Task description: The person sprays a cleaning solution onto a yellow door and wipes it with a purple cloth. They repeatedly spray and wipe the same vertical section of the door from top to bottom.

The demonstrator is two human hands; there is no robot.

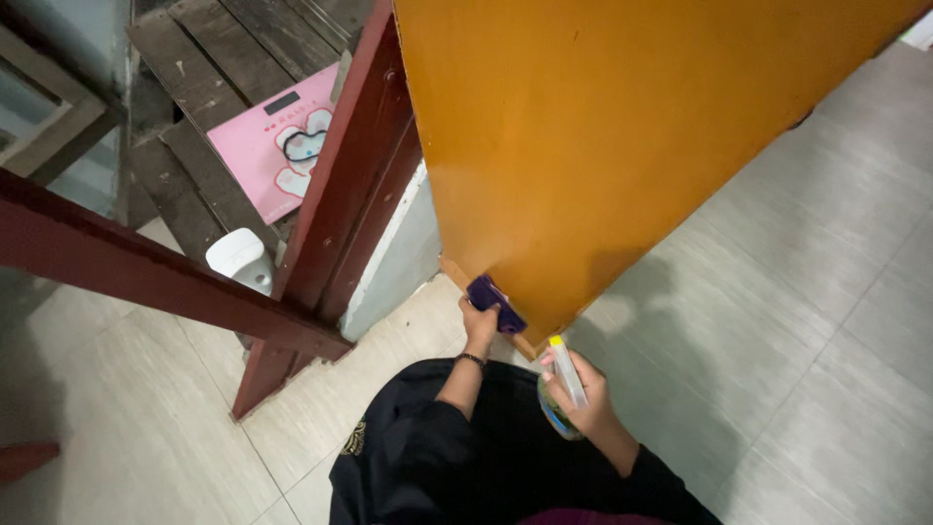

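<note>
Purple cloth [495, 303] pinched in left hand [479, 324] fingers against orange door [583, 136]; right hand [583, 394] fingers wrap spray bottle [564, 384].

A purple cloth [495, 303] is being pressed to an orange door's [603, 136] lower edge by the left hand [480, 324]; a spray bottle [564, 384] is being gripped by the right hand [583, 399].
</note>
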